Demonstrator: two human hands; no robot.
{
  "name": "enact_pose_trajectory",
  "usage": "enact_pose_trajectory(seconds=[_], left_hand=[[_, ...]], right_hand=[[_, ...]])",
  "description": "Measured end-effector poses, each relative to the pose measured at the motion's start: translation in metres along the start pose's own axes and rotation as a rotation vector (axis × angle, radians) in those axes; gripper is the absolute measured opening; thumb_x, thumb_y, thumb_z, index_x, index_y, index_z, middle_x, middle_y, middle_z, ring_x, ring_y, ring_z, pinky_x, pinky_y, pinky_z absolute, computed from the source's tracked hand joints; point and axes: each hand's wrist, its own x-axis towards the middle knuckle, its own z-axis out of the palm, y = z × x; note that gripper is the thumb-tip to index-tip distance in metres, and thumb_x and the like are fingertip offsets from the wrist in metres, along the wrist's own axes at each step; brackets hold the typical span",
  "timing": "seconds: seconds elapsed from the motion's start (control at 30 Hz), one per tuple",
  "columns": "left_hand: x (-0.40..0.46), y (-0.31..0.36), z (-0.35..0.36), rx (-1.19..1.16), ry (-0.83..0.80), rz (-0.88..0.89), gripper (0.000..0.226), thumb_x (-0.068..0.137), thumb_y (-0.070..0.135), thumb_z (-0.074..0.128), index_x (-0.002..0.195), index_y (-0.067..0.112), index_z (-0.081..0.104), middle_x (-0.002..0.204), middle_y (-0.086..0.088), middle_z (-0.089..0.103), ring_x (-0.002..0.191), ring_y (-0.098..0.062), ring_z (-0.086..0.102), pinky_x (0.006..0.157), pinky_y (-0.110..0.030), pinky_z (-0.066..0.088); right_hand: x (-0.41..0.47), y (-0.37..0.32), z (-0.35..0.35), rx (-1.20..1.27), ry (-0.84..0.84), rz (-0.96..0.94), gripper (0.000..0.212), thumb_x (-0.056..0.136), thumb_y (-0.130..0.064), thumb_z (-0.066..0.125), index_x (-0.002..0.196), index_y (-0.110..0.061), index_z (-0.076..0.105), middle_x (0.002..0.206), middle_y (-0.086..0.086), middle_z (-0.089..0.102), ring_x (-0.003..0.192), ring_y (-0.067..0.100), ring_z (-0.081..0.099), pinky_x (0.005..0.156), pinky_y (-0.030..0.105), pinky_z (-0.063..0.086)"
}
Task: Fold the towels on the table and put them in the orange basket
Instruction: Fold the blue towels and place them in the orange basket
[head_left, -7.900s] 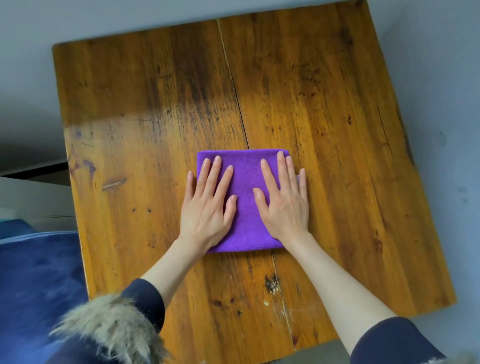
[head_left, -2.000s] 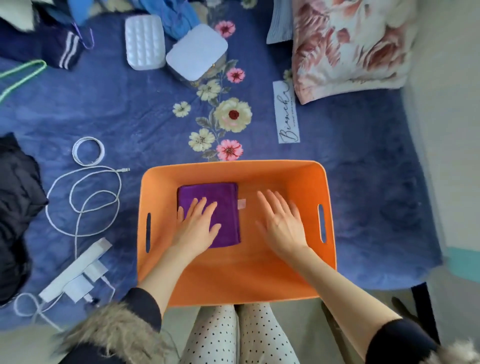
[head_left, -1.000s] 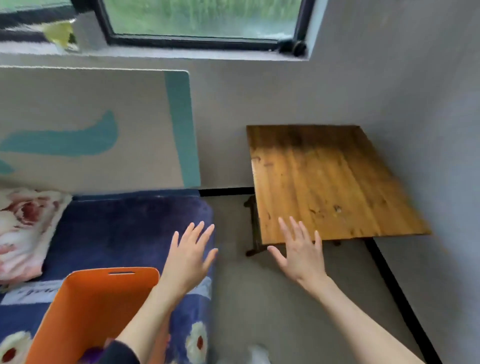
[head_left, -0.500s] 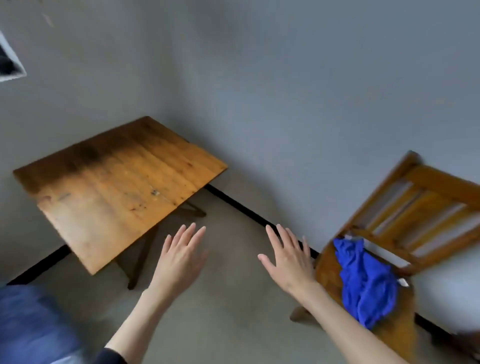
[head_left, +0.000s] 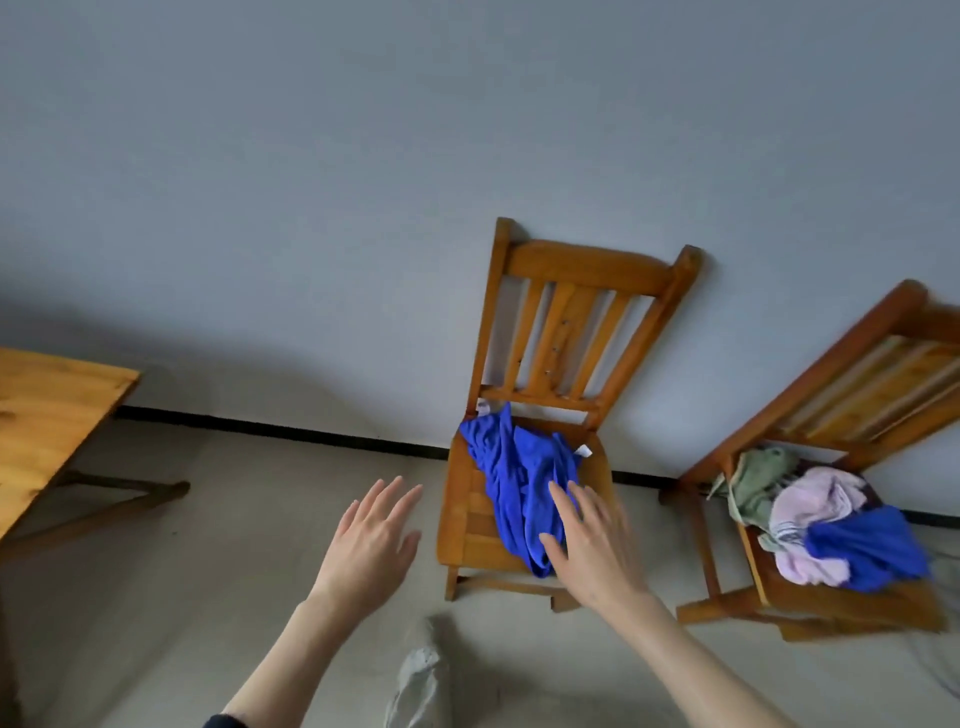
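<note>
So this looks like the fetch-the-next-towel step. Both hands are out in front with fingers spread, holding nothing: the left hand (head_left: 371, 540) hangs over the floor just left of the near chair (head_left: 566, 332), and the right hand (head_left: 589, 540) is in front of the crumpled blue towel (head_left: 519, 488) lying on that chair's seat, toward its right edge. Can't tell if it's touching yet. The desk (head_left: 47, 410) sits off at the left, and the orange basket isn't in view. Second chair (head_left: 841, 395) on the right has a cloth pile (head_left: 826, 525). Next move, I'd guess: pinch the blue towel and carry it to the desk for folding.
</note>
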Motion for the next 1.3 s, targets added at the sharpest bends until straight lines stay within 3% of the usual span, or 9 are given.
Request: enact_pose_trajectory(seconds=[0.2,0.4,0.6,0.77,0.9,1.0,1.13,1.23,1.3], left_hand=[[0.087,0.011,0.057,0.037,-0.198,0.126,0.056,0.097,0.032,0.040,0.148,0.028,0.016,0.157,0.005,0.011,0.145,-0.014,0.006,0.116,-0.028,0.009],[0.167,0.013,0.112,0.106,-0.389,0.207,0.053,0.098,0.025,0.039,0.147,0.027,0.018,0.157,0.004,0.010,0.145,-0.016,0.007,0.116,-0.031,0.012],[0.223,0.012,0.169,0.127,-0.456,0.259,0.054,0.095,0.012,0.043,0.145,0.024,0.026,0.155,0.002,0.019,0.145,-0.019,0.011,0.115,-0.032,0.017],[0.257,0.018,0.231,0.124,-0.536,0.178,0.054,0.096,0.011,0.037,0.146,0.027,0.024,0.156,0.010,0.012,0.145,-0.015,0.005,0.114,-0.030,0.019],[0.269,0.023,0.266,0.144,-0.540,0.240,0.057,0.089,0.004,0.043,0.143,0.021,0.035,0.153,0.006,0.026,0.143,-0.017,0.019,0.111,-0.032,0.021],[0.285,0.028,0.277,0.217,-0.423,0.428,0.055,0.065,0.005,0.072,0.118,0.018,0.064,0.127,0.000,0.060,0.119,-0.023,0.054,0.096,-0.032,0.044],[0.297,0.022,0.287,0.449,-0.493,0.463,0.042,0.086,0.010,0.048,0.126,0.023,0.052,0.128,0.004,0.052,0.129,-0.021,0.036,0.108,-0.038,0.024],[0.293,0.021,0.278,0.446,-0.371,0.424,0.028,0.063,0.009,0.075,0.087,0.022,0.070,0.086,0.004,0.065,0.097,-0.022,0.060,0.092,-0.040,0.043],[0.287,0.017,0.272,0.277,-0.230,0.385,0.027,0.052,0.001,0.081,0.070,0.017,0.070,0.070,0.002,0.063,0.082,-0.024,0.064,0.086,-0.041,0.040]], right_hand=[[0.069,0.032,0.031,0.160,-0.092,0.158,0.058,0.097,-0.042,0.037,0.147,-0.020,0.019,0.152,-0.001,0.027,0.138,0.016,0.028,0.107,0.034,0.032],[0.132,0.056,0.075,0.282,-0.179,0.255,0.054,0.097,-0.037,0.041,0.145,-0.018,0.027,0.148,0.000,0.035,0.134,0.018,0.034,0.107,0.033,0.032],[0.179,0.074,0.130,0.392,-0.249,0.261,0.046,0.098,-0.034,0.037,0.141,-0.017,0.035,0.139,0.000,0.045,0.126,0.017,0.042,0.101,0.029,0.037],[0.205,0.080,0.179,0.486,-0.347,0.235,0.042,0.099,-0.029,0.038,0.139,-0.016,0.037,0.135,0.004,0.048,0.125,0.021,0.044,0.101,0.033,0.037],[0.208,0.082,0.206,0.574,-0.384,0.203,0.040,0.098,-0.027,0.040,0.136,-0.014,0.042,0.136,0.003,0.048,0.127,0.018,0.043,0.102,0.028,0.032],[0.212,0.088,0.219,0.577,-0.427,0.209,0.037,0.098,-0.025,0.040,0.133,-0.012,0.045,0.133,0.006,0.052,0.123,0.021,0.047,0.100,0.031,0.036],[0.220,0.095,0.225,0.586,-0.418,0.203,0.039,0.097,-0.024,0.042,0.134,-0.014,0.044,0.132,0.006,0.053,0.120,0.023,0.050,0.095,0.032,0.039],[0.223,0.097,0.226,0.601,-0.421,0.200,0.039,0.097,-0.025,0.044,0.134,-0.014,0.044,0.131,0.006,0.053,0.119,0.023,0.051,0.093,0.032,0.040],[0.225,0.096,0.224,0.619,-0.442,0.211,0.040,0.096,-0.028,0.045,0.134,-0.015,0.044,0.132,0.006,0.053,0.119,0.023,0.050,0.095,0.033,0.041]])
